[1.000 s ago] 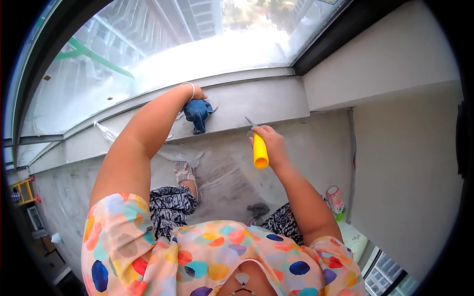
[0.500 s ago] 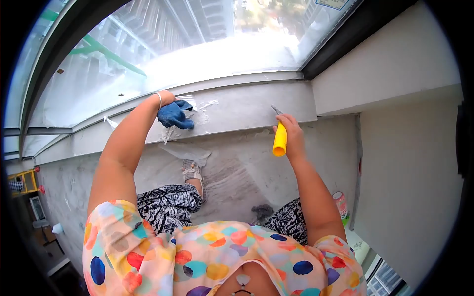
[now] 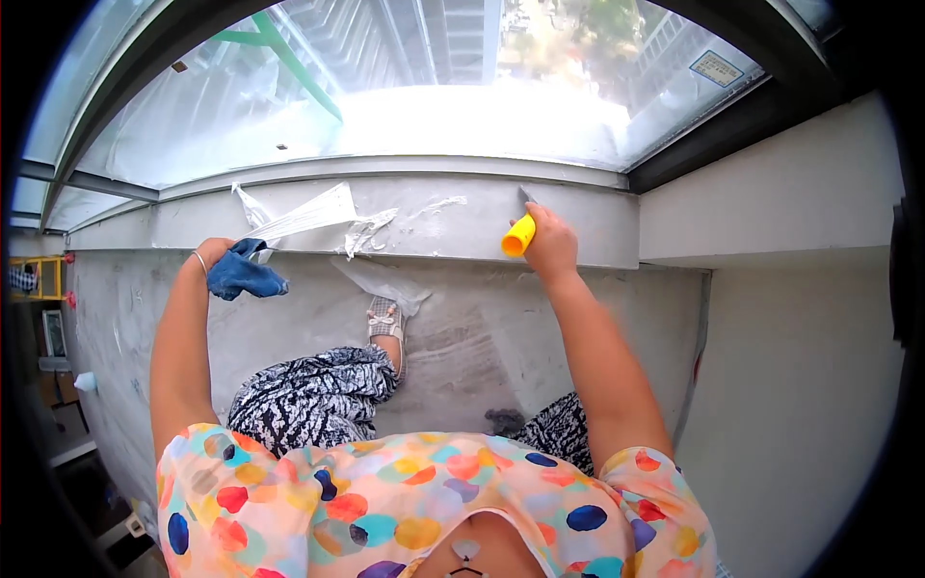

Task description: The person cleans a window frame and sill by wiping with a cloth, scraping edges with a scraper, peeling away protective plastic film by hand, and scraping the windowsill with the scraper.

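My left hand (image 3: 220,252) is closed around a crumpled blue cloth (image 3: 247,274). A strip of white plastic film (image 3: 313,214) stretches from beside that hand to the pale ledge (image 3: 568,217) under the window; the fingers' grip on it is partly hidden by the cloth. My right hand (image 3: 553,243) grips a yellow-handled scraper (image 3: 518,236), its thin metal blade pointing away toward the window frame. Torn white film scraps (image 3: 368,231) cling to the ledge between the two hands.
A large window (image 3: 405,116) rises behind the ledge. Clear plastic sheeting (image 3: 385,284) hangs down near my shoe (image 3: 385,323). A dark grey rag (image 3: 504,420) lies on the floor by my leg. The wall (image 3: 771,318) bounds the right side; a yellow frame (image 3: 39,277) stands far left.
My left hand has moved left and back from the ledge with the cloth, and the white film is now stretched out. My right hand has shifted slightly left with the scraper; the view has turned.
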A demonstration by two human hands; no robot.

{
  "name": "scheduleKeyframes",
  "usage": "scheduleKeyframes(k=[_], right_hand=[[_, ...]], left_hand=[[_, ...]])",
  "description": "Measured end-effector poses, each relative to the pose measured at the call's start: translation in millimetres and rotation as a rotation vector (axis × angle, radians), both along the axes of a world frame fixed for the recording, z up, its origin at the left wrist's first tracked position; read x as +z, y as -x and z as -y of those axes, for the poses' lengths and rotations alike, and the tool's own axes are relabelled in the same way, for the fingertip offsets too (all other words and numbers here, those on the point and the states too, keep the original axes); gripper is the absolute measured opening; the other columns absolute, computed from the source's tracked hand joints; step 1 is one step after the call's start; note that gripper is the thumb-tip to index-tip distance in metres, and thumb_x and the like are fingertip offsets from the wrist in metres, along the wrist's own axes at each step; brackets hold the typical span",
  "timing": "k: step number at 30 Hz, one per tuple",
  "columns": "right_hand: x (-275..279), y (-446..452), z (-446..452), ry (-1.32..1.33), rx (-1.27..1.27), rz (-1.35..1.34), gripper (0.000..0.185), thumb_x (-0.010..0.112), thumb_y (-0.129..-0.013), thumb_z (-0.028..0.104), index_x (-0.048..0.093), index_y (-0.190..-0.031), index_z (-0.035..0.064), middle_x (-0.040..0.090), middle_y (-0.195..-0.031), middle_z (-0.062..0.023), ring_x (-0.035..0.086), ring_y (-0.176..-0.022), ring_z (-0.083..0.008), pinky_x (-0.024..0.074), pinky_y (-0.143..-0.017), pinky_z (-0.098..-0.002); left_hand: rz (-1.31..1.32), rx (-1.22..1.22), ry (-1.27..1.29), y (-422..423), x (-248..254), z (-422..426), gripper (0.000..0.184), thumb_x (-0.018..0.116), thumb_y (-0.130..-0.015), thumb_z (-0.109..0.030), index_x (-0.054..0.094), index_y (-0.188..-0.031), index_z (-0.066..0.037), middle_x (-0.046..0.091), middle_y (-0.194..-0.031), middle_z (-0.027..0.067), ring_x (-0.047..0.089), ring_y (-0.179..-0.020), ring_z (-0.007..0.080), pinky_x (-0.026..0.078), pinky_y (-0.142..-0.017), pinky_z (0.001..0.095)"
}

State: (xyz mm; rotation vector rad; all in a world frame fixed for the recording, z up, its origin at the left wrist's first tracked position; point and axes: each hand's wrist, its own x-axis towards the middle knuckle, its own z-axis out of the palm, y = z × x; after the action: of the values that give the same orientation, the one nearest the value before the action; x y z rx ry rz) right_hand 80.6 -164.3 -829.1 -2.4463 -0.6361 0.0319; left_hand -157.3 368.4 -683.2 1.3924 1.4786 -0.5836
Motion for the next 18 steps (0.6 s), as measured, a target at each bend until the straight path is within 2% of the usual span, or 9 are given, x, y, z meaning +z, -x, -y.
scheduleKeyframes(k=[2, 4, 6, 7, 10, 13, 15, 16, 18], right_hand=[[-17.9, 6.6, -36.8, 0.100, 0.027, -0.075, 0.021, 0.067, -0.075, 0.020, 0.059, -0.089, 0.0068, 0.062, -0.089, -0.0107, 0.062, -0.076, -0.0298, 0.0517, -0.065, -0.0387], [-23.0, 22.5, -69.8, 0.164, 0.053, -0.108, 0.016, 0.066, -0.072, 0.016, 0.056, -0.081, 0.0074, 0.060, -0.084, -0.0111, 0.063, -0.073, -0.0281, 0.0517, -0.062, -0.0380], [-29.6, 42.7, -94.2, 0.119, 0.193, -0.073, 0.018, 0.066, -0.071, 0.018, 0.057, -0.083, 0.0074, 0.060, -0.086, -0.0119, 0.063, -0.073, -0.0271, 0.0520, -0.061, -0.0370], [-27.6, 58.4, -104.5, 0.092, 0.279, -0.063, 0.019, 0.066, -0.071, 0.018, 0.057, -0.083, 0.0073, 0.060, -0.087, -0.0119, 0.064, -0.073, -0.0271, 0.0520, -0.061, -0.0371], [-5.1, 87.1, -123.3, 0.092, 0.544, -0.227, 0.021, 0.066, -0.071, 0.018, 0.060, -0.089, 0.0086, 0.062, -0.088, -0.0091, 0.064, -0.076, -0.0267, 0.0516, -0.063, -0.0368], [3.4, 67.2, -110.8, -0.157, 0.521, -0.236, 0.024, 0.066, -0.072, 0.018, 0.061, -0.094, 0.0103, 0.062, -0.090, -0.0071, 0.064, -0.077, -0.0272, 0.0515, -0.065, -0.0366], [-12.3, 24.9, -97.1, -0.167, 0.291, -0.085, 0.029, 0.067, -0.072, 0.016, 0.062, -0.100, 0.0101, 0.064, -0.096, -0.0065, 0.063, -0.083, -0.0267, 0.0517, -0.068, -0.0366], [-24.6, 5.4, -93.3, -0.104, 0.294, -0.091, 0.030, 0.067, -0.072, 0.015, 0.062, -0.101, 0.0091, 0.064, -0.098, -0.0070, 0.063, -0.083, -0.0275, 0.0517, -0.069, -0.0362], [-51.3, -4.5, -89.9, 0.025, 0.403, -0.095, 0.031, 0.067, -0.072, 0.016, 0.061, -0.102, 0.0092, 0.062, -0.107, -0.0086, 0.063, -0.087, -0.0277, 0.0516, -0.070, -0.0366]], left_hand=[[-0.018, 0.028, 0.021, -12.8, 22.0, 36.0, 0.016, 0.059, -0.086, -0.012, 0.069, -0.089, 0.000, 0.065, -0.075, 0.0074, 0.059, -0.060, 0.0192, 0.048, -0.054, 0.0350], [0.004, 0.090, 0.068, -4.5, 11.3, 33.0, 0.019, 0.057, -0.090, -0.019, 0.068, -0.089, -0.003, 0.063, -0.072, 0.0045, 0.056, -0.057, 0.0154, 0.046, -0.052, 0.0319], [0.076, 0.091, 0.016, 17.1, -14.6, 23.2, 0.022, 0.057, -0.091, -0.025, 0.067, -0.088, -0.006, 0.062, -0.071, 0.0032, 0.054, -0.056, 0.0135, 0.045, -0.052, 0.0302], [0.052, 0.173, 0.066, 12.8, -7.2, 34.5, 0.024, 0.056, -0.092, -0.031, 0.065, -0.090, -0.009, 0.060, -0.070, 0.0016, 0.055, -0.057, 0.0121, 0.046, -0.053, 0.0293], [0.225, 0.222, 0.104, 50.4, -15.7, 10.5, 0.022, 0.057, -0.091, -0.031, 0.063, -0.093, -0.010, 0.059, -0.070, 0.0011, 0.056, -0.059, 0.0123, 0.047, -0.053, 0.0297], [0.423, 0.418, 0.031, 80.9, 32.6, 35.2, 0.033, 0.050, -0.094, -0.039, 0.062, -0.104, -0.010, 0.061, -0.076, 0.0030, 0.060, -0.064, 0.0156, 0.049, -0.055, 0.0292], [0.543, 0.151, -0.150, 93.5, 60.2, 66.8, 0.040, 0.046, -0.095, -0.041, 0.058, -0.112, -0.007, 0.061, -0.092, 0.0071, 0.061, -0.079, 0.0185, 0.049, -0.068, 0.0308], [0.572, -0.170, -0.314, 101.1, 69.3, 82.7, 0.044, 0.044, -0.096, -0.042, 0.055, -0.117, -0.005, 0.060, -0.106, 0.0103, 0.061, -0.092, 0.0207, 0.049, -0.080, 0.0325], [0.703, -0.150, -0.309, 104.2, 91.6, 116.7, 0.050, 0.040, -0.097, -0.042, 0.050, -0.125, -0.002, 0.059, -0.119, 0.0135, 0.061, -0.105, 0.0230, 0.050, -0.091, 0.0344]])
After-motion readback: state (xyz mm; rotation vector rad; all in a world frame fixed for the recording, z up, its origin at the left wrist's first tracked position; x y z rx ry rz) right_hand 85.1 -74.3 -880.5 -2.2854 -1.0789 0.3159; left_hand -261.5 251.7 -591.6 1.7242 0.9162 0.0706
